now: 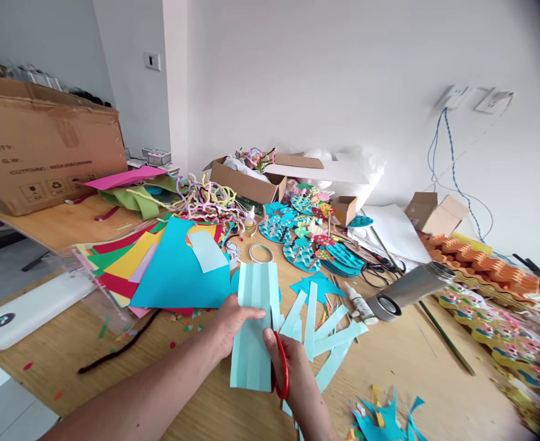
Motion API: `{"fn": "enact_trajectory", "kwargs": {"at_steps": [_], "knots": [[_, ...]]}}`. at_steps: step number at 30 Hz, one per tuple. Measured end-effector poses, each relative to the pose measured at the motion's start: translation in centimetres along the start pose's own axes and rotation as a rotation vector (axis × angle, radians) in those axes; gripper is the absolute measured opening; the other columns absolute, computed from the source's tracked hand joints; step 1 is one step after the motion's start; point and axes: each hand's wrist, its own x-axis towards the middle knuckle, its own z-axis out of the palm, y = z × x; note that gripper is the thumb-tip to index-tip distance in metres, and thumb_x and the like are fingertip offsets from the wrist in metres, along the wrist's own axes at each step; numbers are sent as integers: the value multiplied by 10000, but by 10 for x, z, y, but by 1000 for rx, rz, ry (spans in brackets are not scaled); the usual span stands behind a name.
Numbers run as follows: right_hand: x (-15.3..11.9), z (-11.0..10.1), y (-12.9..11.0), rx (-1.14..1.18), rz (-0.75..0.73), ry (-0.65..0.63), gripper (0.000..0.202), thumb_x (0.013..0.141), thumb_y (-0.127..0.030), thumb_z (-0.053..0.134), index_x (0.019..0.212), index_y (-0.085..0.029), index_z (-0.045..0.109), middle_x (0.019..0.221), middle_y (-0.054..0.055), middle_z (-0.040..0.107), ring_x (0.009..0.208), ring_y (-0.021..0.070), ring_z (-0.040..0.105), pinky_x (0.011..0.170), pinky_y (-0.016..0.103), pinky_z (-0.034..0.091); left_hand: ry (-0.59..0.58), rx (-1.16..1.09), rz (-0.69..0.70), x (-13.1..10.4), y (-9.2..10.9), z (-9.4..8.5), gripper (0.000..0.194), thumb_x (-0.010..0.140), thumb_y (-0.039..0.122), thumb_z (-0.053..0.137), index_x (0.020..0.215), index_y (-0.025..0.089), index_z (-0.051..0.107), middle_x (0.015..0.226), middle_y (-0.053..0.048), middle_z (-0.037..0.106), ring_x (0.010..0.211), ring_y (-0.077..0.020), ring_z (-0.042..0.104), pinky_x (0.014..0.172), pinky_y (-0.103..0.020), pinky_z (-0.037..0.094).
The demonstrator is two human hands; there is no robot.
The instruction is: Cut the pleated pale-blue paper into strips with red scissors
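Note:
My left hand [233, 321] grips a light blue creased sheet of paper [254, 361] by its left side, thumb on top. In my right hand [292, 361] are red-handled scissors [282, 367], their blades at the sheet's right edge, where a narrow strip stands partly apart from it. Several cut light blue paper strips [312, 318] lie loosely heaped on the table just right of the sheet. Behind them rest darker blue paper pieces [318, 286]. A small light blue paper piece [209, 250] sits on a stack of coloured sheets [184, 269] to the left.
A steel flask [417, 285] lies at the right, near a white glue bottle [360, 304]. Blue scraps [384, 416] are in front. Decorated blue discs [301, 254], pipe cleaners [209, 199] and a tape roll [261, 253] stand behind. Orange egg trays [481, 263] line the right; a large carton [49, 147] is left.

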Motion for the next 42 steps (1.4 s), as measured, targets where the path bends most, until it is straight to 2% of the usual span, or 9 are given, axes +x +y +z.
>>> {"fn": "enact_trajectory", "kwargs": {"at_steps": [7, 13, 16, 20, 24, 28, 35, 42], "knots": [[4, 2, 7, -3, -22, 32, 540, 747, -665, 378, 503, -183, 383, 347, -32, 407, 326, 88, 390, 341, 194, 237, 14, -1, -14, -1, 2, 2, 288, 507, 130, 703, 787, 125, 633, 674, -66, 688, 596, -216, 626, 566, -341, 497], [9, 2, 17, -12, -67, 58, 523, 749, -658, 379, 528, -187, 328, 458, -57, 285, 436, 66, 250, 404, 209, 174, -9, 2, -6, 1, -2, 0, 292, 522, 133, 697, 806, 120, 631, 708, -78, 689, 628, -228, 629, 586, -351, 498], [11, 3, 21, 3, -77, 65, 525, 745, -666, 375, 536, -187, 317, 491, -55, 262, 466, 70, 226, 417, 213, 168, 1, 10, -7, 2, -3, 0, 309, 522, 134, 698, 823, 120, 627, 720, -83, 689, 641, -232, 630, 597, -353, 497], [9, 5, 18, 5, -68, 89, 545, 718, -697, 376, 519, -193, 318, 437, -56, 296, 420, 68, 256, 391, 208, 176, -4, 18, -5, 2, -2, 0, 310, 524, 133, 696, 826, 119, 627, 730, -85, 689, 645, -229, 630, 605, -350, 495], [5, 3, 8, -4, -21, 67, 548, 717, -694, 386, 495, -193, 362, 344, -40, 386, 330, 83, 356, 349, 202, 224, -33, 12, -3, 2, -3, 0, 315, 524, 131, 696, 831, 120, 628, 738, -79, 685, 640, -221, 625, 600, -347, 495], [2, 0, 1, 27, -18, 40, 535, 726, -678, 394, 501, -193, 388, 325, -38, 409, 299, 95, 404, 323, 198, 257, 9, 13, -32, 1, -4, 1, 361, 503, 127, 707, 851, 122, 614, 722, -73, 683, 621, -222, 621, 580, -358, 499], [1, -1, -1, 38, -45, 29, 537, 718, -694, 375, 511, -199, 376, 354, -34, 424, 315, 99, 417, 318, 207, 279, 3, 1, -47, 0, -5, 1, 394, 487, 140, 725, 865, 119, 616, 748, -83, 681, 643, -241, 628, 602, -379, 499], [1, 1, -1, 57, -5, 35, 547, 703, -701, 397, 506, -191, 382, 337, -44, 396, 311, 92, 401, 318, 196, 272, 10, 18, -40, 1, -6, 0, 413, 496, 150, 727, 889, 119, 606, 769, -93, 682, 662, -245, 627, 611, -381, 499]]}}
